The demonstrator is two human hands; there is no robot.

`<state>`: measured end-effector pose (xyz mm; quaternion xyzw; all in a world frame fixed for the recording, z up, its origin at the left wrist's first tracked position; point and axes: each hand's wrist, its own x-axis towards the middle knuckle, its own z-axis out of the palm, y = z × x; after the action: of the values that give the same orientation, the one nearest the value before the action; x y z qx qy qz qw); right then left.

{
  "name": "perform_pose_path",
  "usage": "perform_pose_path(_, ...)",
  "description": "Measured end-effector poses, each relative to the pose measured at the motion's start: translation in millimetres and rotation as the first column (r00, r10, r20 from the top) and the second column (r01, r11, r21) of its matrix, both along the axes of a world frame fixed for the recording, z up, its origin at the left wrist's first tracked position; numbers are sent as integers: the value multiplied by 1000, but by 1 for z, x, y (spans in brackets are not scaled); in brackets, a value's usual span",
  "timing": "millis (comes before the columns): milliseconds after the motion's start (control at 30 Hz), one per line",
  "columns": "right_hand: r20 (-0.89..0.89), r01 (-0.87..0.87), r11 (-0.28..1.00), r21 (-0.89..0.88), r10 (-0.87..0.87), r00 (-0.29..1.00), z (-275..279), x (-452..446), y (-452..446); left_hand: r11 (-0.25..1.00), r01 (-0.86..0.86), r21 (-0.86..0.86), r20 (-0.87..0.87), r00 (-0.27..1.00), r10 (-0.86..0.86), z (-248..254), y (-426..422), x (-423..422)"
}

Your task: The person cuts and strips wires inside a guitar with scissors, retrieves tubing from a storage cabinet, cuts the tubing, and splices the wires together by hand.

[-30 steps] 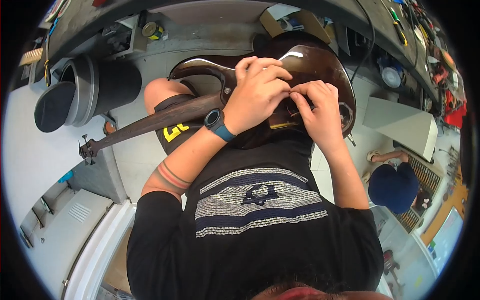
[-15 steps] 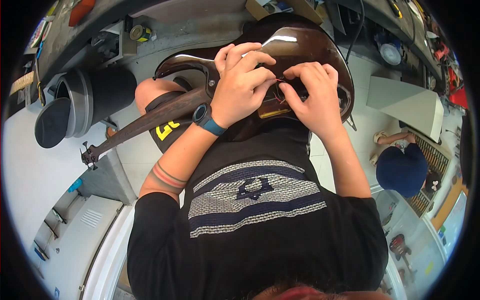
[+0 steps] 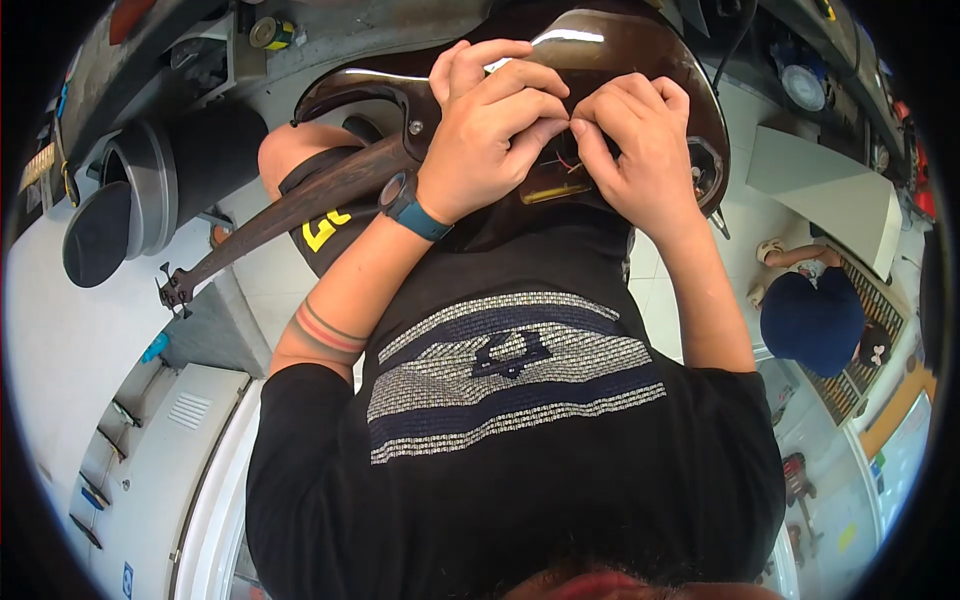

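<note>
Evidently, the dark brown guitar [image 3: 620,52] is lying across the person's lap, its glossy body resting out in front of the torso and underneath both hands. Its neck [image 3: 310,205] is slanting away past the left forearm, over the shorts, and the headstock [image 3: 175,290] is reaching toward the left side of the view. Beyond the neck, a black bin [image 3: 200,160] is lying tilted, while off to the right another person [image 3: 812,315], in dark blue, is crouching well apart from the guitar.

The left hand [image 3: 495,130] is arching over the middle of the body, coming in from the neck side; the right hand [image 3: 632,140] is facing it from the other side. Their fingertips are meeting just above the body, thumb and forefinger of each closing in a pinch; whatever they are gripping is too small to tell. A round watch [image 3: 398,192] is sitting on the left wrist. Right beside the right hand, a recess [image 3: 706,172] is opening near the body's edge. A yellowish strip [image 3: 550,193] is showing between the hands, and thin reddish wires [image 3: 564,161] are poking up just below the fingertips.
</note>
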<state>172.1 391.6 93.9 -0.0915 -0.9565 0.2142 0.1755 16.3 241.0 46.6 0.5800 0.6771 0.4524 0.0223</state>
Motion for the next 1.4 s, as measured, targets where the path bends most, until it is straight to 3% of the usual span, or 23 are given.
perform_pose_path(233, 61, 22, 999, -26, -20, 998, -9, 3, 2, 999, -13, 44, 22, 1000, 12, 15, 3, -2)
perform_pose_path(300, 43, 49, 998, -27, -48, 998, -8, 6, 5, 1000, -6, 29, 88, 996, 4, 14, 1, -1)
perform_pose_path(467, -6, 53, 999, -7, -53, 999, 5, 2, 2, 997, -6, 72, 69, 998, 1, 8, 1, -2)
perform_pose_path(500, 72, 68, 997, -31, -65, 995, 7, 4, -1, 997, -5, 72, 65, 998, 0, 6, 1, -3)
perform_pose_path(700, 82, -15, 996, 83, 8, 997, 6, -5, -4, 992, 7, 124, 54, 998, -13, 1, 2, -5)
perform_pose_path(1000, 39, -51, 993, 102, 48, 998, 1, -10, -2, 995, 3, 99, 56, 998, -8, 0, 2, -5)
perform_pose_path(1100, 95, -14, 1000, -8, 15, 995, -3, -6, 1, 991, 4, 137, 67, 998, -13, -4, 3, -5)
perform_pose_path(1400, 128, 40, 994, -101, -27, 991, 3, 5, 12, 991, -17, 133, 60, 998, 9, -2, 2, -7)
